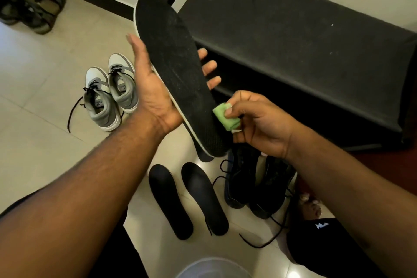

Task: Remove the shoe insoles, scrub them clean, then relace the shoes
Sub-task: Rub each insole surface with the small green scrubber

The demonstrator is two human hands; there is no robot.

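1. Here, a person seated on a tiled floor cradles a long black insole on the left hand, fingers straight and spread beneath it, tips showing past its far edge.
2. The right hand pinches a small green sponge between thumb and curled fingers, its corner touching the insole's edge near the heel end.
3. The insole is held off the floor, tilted, toe end up toward a dark shoe rack, heel end down over the black shoes.
4. It looks light and thin, with a fabric face and a pale foam rim; likely floppy, so support under its middle, as the open palm gives, should keep it from bending under scrubbing.
5. A firmer hold at the heel or along the rim would probably resist the sponge's push better.
6. Two more black insoles lie side by side on the floor, just beside the black shoes, whose laces trail loose.
7. A grey-and-white pair of sneakers stands well apart to the left, with olive sandals in the far corner.
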